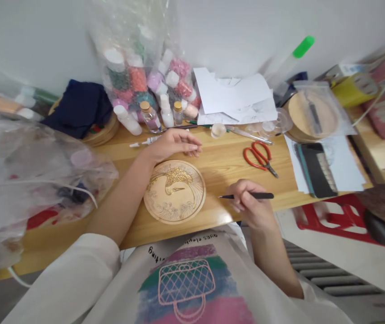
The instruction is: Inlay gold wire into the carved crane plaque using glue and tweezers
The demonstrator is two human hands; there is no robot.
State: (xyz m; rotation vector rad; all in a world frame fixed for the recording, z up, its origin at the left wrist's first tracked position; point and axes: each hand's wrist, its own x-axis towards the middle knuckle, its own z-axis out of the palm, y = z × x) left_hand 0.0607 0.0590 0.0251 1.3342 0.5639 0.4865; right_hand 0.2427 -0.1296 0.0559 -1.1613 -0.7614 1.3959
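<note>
Head view: patterned disc lies on the surface. Right of the disc, the right hand holds tweezers; beyond it, the left hand's grip is loose, apparently empty. Judged step: tweezers readied; next move calls for careful aim.

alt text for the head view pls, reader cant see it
Right hand holding black tweezers beside a round wooden panel with a partly golden crane; the left hand lies beyond the panel. Red-handled scissors and capped bottles sit on the wooden table.

Pale shirt, seemingly elbow-length sleeves, pink bag print, coloured bands, black lettering
</note>
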